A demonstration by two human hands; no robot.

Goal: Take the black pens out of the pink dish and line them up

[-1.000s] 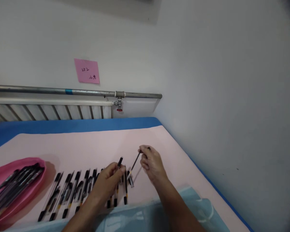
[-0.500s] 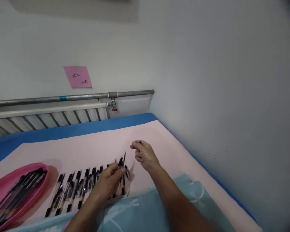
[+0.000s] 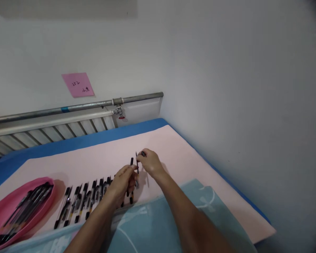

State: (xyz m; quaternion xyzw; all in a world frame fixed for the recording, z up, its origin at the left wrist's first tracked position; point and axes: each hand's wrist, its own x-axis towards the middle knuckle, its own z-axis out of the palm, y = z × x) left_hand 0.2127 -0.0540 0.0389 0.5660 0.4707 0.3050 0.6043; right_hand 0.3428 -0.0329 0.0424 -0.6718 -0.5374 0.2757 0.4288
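Observation:
My left hand (image 3: 125,181) is closed around a clear pen barrel with black ends (image 3: 132,161), held tilted above the pink sheet. My right hand (image 3: 150,162) pinches a thin dark pen refill (image 3: 137,169) near its pointed upper end, close beside the left fingertips. A small black piece (image 3: 143,153) also pokes out of the right fingers; its kind is unclear. Just below the left fingers shows a clear pen cap (image 3: 137,184). To the left, several pen parts (image 3: 81,202), with barrels, caps and refills, lie in a row, partly hidden by my left forearm.
A pink oval basket (image 3: 46,207) at the left holds several refills (image 3: 28,207). The pink sheet (image 3: 100,156) lies over blue cloth (image 3: 147,125). Light-blue patterned fabric (image 3: 158,225) covers the near edge. A radiator (image 3: 68,130), a pipe (image 3: 94,104) and walls border the surface.
My right hand has come down to the upper end of the refill, near the left hand. My left hand has lifted slightly with the barrel. The camera view has shifted a little.

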